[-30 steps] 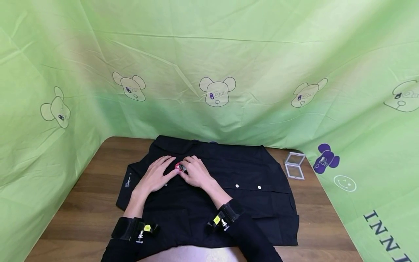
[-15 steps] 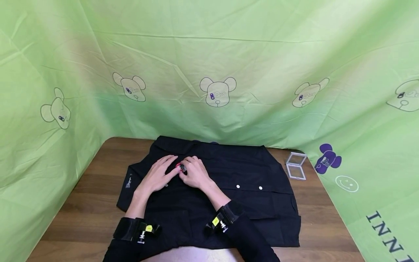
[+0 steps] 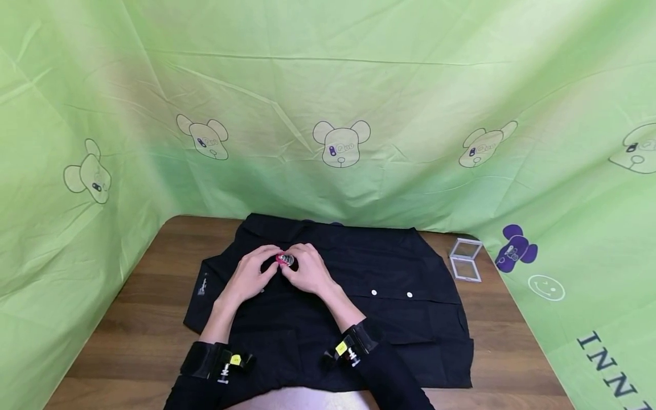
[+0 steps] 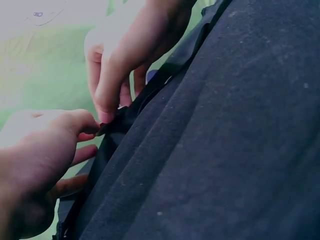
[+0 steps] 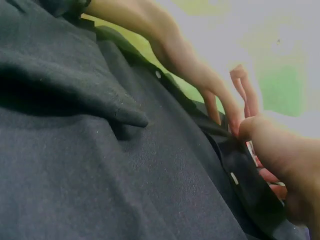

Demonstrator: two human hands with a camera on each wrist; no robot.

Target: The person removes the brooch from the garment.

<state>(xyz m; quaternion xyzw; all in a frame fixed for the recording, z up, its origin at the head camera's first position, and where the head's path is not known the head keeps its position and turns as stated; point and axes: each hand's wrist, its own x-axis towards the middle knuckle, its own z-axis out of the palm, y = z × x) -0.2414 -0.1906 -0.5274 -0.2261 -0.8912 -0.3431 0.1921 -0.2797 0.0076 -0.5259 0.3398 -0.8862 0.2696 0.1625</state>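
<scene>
A black button-up shirt (image 3: 353,256) is spread over the table, with white buttons (image 3: 374,292) down its front. At its upper left is a small round badge (image 3: 285,259), red with a dark patterned middle. My right hand (image 3: 309,270) holds the badge from the right, thumb below and fingers above. From the left, my left hand (image 3: 251,274) pinches at its edge with curled fingers. In the right wrist view, a red sliver of the badge (image 5: 251,150) shows behind the right thumb, above the button strip. Fingers hide most of the badge in both wrist views.
An open clear case (image 3: 464,260) lies on the wooden table (image 3: 138,319) to the right of the shirt. Green cloth (image 3: 256,188) printed with bear heads hangs around the back and sides. A small light print (image 3: 202,285) marks the left sleeve.
The left fingers, spread straighter before, have curled inward and closed in on the badge. The right hand has stayed at the badge. The view has shifted slightly.
</scene>
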